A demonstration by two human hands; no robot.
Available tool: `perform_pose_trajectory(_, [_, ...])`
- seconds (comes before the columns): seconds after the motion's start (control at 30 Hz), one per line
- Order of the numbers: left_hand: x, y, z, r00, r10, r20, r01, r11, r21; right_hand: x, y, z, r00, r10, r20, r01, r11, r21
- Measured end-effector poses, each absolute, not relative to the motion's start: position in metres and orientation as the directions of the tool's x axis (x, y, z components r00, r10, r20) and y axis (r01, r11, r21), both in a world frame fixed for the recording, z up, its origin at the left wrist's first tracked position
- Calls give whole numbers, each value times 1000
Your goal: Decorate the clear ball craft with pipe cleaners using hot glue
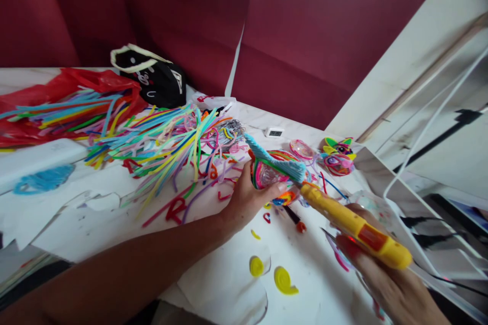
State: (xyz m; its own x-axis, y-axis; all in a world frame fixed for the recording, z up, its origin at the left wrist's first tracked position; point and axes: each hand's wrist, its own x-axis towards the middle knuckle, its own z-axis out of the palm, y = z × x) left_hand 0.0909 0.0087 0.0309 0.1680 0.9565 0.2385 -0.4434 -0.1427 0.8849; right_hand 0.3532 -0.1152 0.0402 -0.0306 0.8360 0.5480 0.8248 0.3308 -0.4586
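Observation:
My left hand (247, 193) is wrapped round a roundish craft piece (267, 175) built from multicoloured pipe cleaners, with a clear pinkish middle. Across its top lies a light-blue fuzzy strip (276, 162), bent at an angle. My right hand (377, 259) grips a yellow hot glue gun (343, 218) with an orange-red panel. The gun's front end is right by the strip's near end; whether they touch I cannot tell. A thin metal point (328, 235) sticks out by my right fingers, its other end hidden. Yellow coils (282, 281) of pipe cleaner lie on the table below.
Loose pipe cleaners (152, 132) heap at the left, some in a red plastic bag (114, 84). Behind stand a black pouch (163, 81) and a small digital display (273, 132). A finished-looking colourful figure (338, 157) sits at right, near a white cable (430, 122).

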Motion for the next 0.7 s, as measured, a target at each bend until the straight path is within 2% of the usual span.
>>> perform_pose_trajectory(0.7, [90, 10, 30, 193, 950, 247, -449, -138, 883, 340, -113, 46, 15, 858, 514, 782, 310, -540])
